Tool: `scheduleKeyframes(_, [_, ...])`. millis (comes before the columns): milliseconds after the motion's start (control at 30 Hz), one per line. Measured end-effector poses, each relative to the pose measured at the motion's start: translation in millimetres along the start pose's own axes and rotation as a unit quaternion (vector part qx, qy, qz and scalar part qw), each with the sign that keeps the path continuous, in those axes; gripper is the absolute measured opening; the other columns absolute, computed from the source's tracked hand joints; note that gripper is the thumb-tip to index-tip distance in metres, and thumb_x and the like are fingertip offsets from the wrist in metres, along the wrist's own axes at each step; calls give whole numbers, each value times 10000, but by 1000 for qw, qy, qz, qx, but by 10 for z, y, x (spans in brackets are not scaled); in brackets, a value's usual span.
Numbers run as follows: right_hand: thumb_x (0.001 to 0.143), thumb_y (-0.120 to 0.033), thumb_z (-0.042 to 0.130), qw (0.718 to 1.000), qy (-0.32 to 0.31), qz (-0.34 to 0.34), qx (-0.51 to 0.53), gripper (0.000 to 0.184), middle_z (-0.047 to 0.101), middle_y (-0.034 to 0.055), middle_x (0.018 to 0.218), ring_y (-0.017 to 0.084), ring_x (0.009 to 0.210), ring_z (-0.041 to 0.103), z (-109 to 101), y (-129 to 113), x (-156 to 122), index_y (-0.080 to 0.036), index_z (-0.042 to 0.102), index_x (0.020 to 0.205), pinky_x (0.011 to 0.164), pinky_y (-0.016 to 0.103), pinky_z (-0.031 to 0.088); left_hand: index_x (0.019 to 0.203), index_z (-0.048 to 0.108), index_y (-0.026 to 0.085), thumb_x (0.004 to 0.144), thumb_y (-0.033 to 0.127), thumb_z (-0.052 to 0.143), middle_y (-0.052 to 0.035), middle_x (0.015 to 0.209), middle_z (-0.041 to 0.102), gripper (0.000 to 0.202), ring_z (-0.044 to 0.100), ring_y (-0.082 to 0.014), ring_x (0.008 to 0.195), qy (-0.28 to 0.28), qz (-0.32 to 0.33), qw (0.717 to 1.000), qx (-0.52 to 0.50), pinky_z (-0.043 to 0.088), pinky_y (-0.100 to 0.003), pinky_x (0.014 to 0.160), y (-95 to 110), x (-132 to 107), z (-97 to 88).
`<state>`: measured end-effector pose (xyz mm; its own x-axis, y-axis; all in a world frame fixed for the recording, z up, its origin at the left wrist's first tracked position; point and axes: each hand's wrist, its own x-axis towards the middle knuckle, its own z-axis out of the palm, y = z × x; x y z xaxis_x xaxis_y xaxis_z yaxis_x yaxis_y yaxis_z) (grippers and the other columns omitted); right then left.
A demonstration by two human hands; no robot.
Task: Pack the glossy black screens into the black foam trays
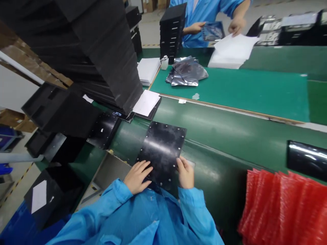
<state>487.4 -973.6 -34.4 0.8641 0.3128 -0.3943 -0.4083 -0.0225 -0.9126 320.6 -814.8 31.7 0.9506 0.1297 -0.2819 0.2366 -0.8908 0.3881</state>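
A flat black plate (160,153) with small holes along its edges lies on the green bench surface (217,136) in front of me. Its glossy face shows pale smudges. My left hand (137,177) is on the plate's lower left corner, with the fingers spread across its face. My right hand (185,173) grips the plate's lower right edge, with the thumb on top. My blue sleeves and smock cover the plate's near edge.
Tall stacks of black trays (107,51) rise to the left, beside another black plate (103,131). Ahead lie silver bags (185,73) and white sheets (148,70). A co-worker's hands (236,25) work across the bench. Red bags (281,207) hang at right.
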Motion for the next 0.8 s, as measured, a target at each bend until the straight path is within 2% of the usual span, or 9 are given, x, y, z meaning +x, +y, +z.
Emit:
scheduleKeyframes(67, [700,-542,625,999,46,-7,6,411,699,98,890,239,838,641,-218,26,1,-163,661,854,780,397,498,1397,387,186,788,342,612,-148,1469,361,668,337,-296,1356,8,-74,997,-9,308,-472,1106,-97,-29,18])
scheduleKeyframes(133, [720,-529,608,996,80,-36,-10,402,698,114,938,249,903,640,-339,28,150,-163,660,877,820,414,491,1433,306,143,728,318,663,-189,1456,365,809,358,-311,1343,5,-156,988,-17,316,-454,1098,-196,-24,32])
scheduleKeyframes(200, [712,-546,595,993,75,-79,-40,458,682,123,1033,254,1003,611,-295,-6,464,-162,655,957,880,421,464,1445,252,105,689,292,693,-221,1365,474,895,460,-323,1267,-24,-229,973,-26,379,-425,1043,-256,24,39])
scheduleKeyframes(267, [706,-583,557,989,51,-125,-63,542,648,124,1135,240,1077,572,-116,-62,862,-159,640,1034,937,405,427,1436,253,109,700,296,685,-200,1212,605,874,579,-323,1133,-60,-281,957,-36,453,-393,941,-266,93,41])
scheduleKeyframes(300, [704,-604,531,987,39,-140,-66,565,651,120,1126,232,1073,567,-5,-89,1051,-154,641,1029,947,393,417,1425,273,126,717,311,673,-179,1150,643,834,614,-322,1075,-74,-297,951,-39,474,-380,892,-258,124,42])
scheduleKeyframes(367, [696,-649,469,988,24,-143,-62,592,680,110,999,223,984,588,193,-119,1342,-137,663,923,917,376,428,1391,337,167,740,339,655,-145,1116,664,744,634,-320,1037,-88,-314,944,-40,488,-364,846,-240,161,48])
scheduleKeyframes(467, [684,-698,394,991,50,-116,-45,635,678,97,809,215,832,600,331,-91,1516,-128,666,755,829,363,458,1330,437,221,747,341,653,-108,1162,653,633,618,-307,1076,-84,-327,940,-45,482,-338,859,-257,154,71])
scheduleKeyframes(633, [738,-709,289,990,132,-49,-22,671,659,93,679,212,729,608,289,-3,1504,-147,644,643,749,346,476,1094,631,251,762,354,640,-74,1053,702,347,629,-318,1052,-97,-306,946,-51,490,-335,842,-374,113,99])
scheduleKeyframes(800, [738,-719,249,988,147,-41,-25,658,655,98,634,227,728,614,271,-8,1491,-191,610,584,719,342,485,1052,653,229,778,307,617,-83,1041,706,287,637,-293,1040,-105,-276,955,-32,491,-312,843,-445,124,143])
